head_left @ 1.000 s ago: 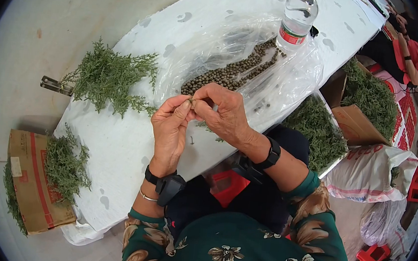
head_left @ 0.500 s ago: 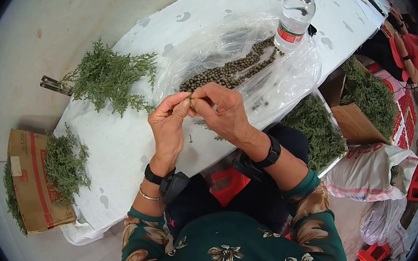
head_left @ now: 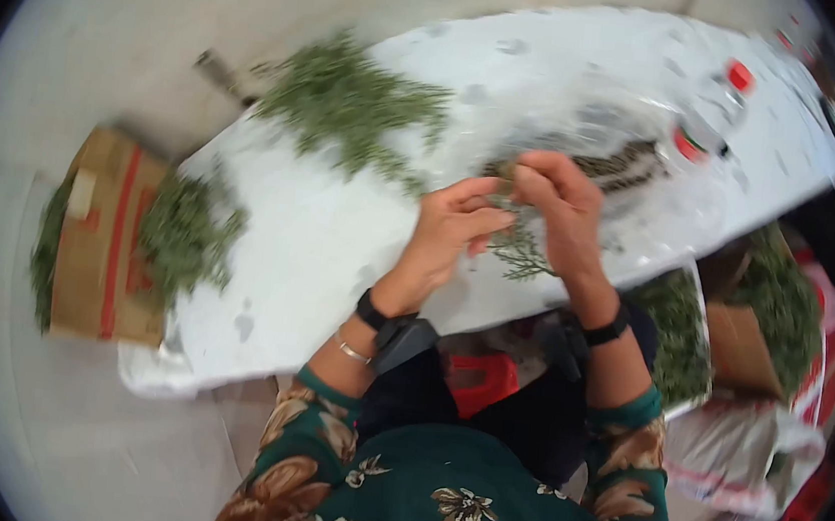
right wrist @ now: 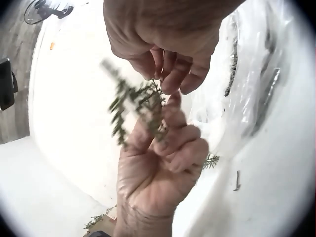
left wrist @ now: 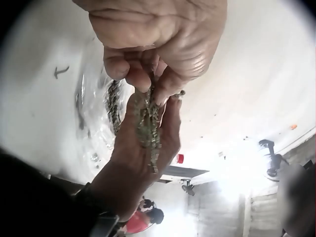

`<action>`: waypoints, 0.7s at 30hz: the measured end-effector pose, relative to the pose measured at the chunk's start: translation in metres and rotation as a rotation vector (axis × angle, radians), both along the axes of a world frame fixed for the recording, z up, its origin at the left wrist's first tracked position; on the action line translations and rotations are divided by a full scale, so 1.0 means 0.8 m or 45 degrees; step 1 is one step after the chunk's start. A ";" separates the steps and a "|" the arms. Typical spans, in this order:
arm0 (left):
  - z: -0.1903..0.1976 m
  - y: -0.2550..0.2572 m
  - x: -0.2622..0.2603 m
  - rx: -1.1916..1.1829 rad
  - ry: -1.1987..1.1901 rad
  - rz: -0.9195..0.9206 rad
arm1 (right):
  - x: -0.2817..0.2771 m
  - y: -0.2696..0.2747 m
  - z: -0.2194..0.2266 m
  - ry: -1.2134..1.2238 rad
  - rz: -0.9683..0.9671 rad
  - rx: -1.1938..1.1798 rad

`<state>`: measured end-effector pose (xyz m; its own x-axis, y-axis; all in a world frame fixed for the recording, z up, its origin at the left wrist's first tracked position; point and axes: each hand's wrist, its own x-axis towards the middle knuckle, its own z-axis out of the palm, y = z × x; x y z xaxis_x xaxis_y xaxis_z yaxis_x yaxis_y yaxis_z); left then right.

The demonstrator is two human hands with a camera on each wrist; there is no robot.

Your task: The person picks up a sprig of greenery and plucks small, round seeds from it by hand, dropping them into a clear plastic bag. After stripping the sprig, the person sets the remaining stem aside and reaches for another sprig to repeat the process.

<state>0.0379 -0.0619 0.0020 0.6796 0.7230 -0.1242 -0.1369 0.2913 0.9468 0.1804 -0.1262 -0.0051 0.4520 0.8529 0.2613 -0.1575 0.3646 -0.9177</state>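
A small green conifer-like sprig (left wrist: pixel 154 116) is between the two hands. In the left wrist view, the left hand pinches its upper end between thumb and fingers. The right hand (head_left: pixel 570 220) has its fingertips bunched on the sprig's thin stem in the right wrist view, meeting the fingertips of the left hand (head_left: pixel 443 235). Both hands are over the near part of the white table (head_left: pixel 357 265). Just beyond them a clear plastic bag (head_left: pixel 678 213) lies spread, with small round brown balls (head_left: pixel 627 168) on it.
A water bottle (head_left: pixel 711 110) with a red cap stands on the bag. Cut greenery (head_left: pixel 337 102) is heaped at the back left. A cardboard box (head_left: pixel 89 249) with more sprigs is at the left edge. On the right are a box of greenery (head_left: pixel 677 336) and a white sack (head_left: pixel 720 455).
The head view has turned, so the table and hands appear farther right. The hands have shifted slightly, and a leafy sprig now shows between them where only a tiny piece showed before.
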 end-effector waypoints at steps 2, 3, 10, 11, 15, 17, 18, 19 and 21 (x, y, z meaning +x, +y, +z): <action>0.009 0.012 -0.034 -0.036 -0.054 0.048 | -0.007 0.002 0.008 -0.028 -0.003 -0.007; 0.015 0.018 -0.057 0.063 -0.033 0.194 | -0.009 0.002 0.014 -0.020 -0.002 -0.011; 0.062 0.097 -0.292 0.557 0.352 1.153 | 0.002 0.008 0.016 -0.143 0.027 -0.194; 0.066 0.108 -0.326 0.607 0.406 1.232 | 0.002 0.010 0.014 -0.144 0.030 -0.187; 0.079 0.152 -0.436 0.806 0.705 1.380 | -0.002 0.020 -0.003 -0.152 0.076 -0.197; 0.090 0.146 -0.445 0.843 0.712 1.465 | -0.002 0.023 -0.007 -0.162 0.046 -0.239; 0.097 0.144 -0.446 0.881 0.720 1.538 | -0.001 0.025 -0.007 -0.167 0.026 -0.258; 0.103 0.144 -0.445 0.916 0.727 1.609 | 0.001 0.026 -0.006 -0.169 0.023 -0.251; 0.098 0.141 -0.433 0.971 0.635 1.555 | 0.004 0.025 -0.008 -0.187 -0.015 -0.225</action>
<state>-0.3089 0.0507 0.0802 -0.3596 0.7892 0.4978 0.4447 -0.3241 0.8350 0.1836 -0.1061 -0.0111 0.4302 0.8862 0.1723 -0.0140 0.1974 -0.9802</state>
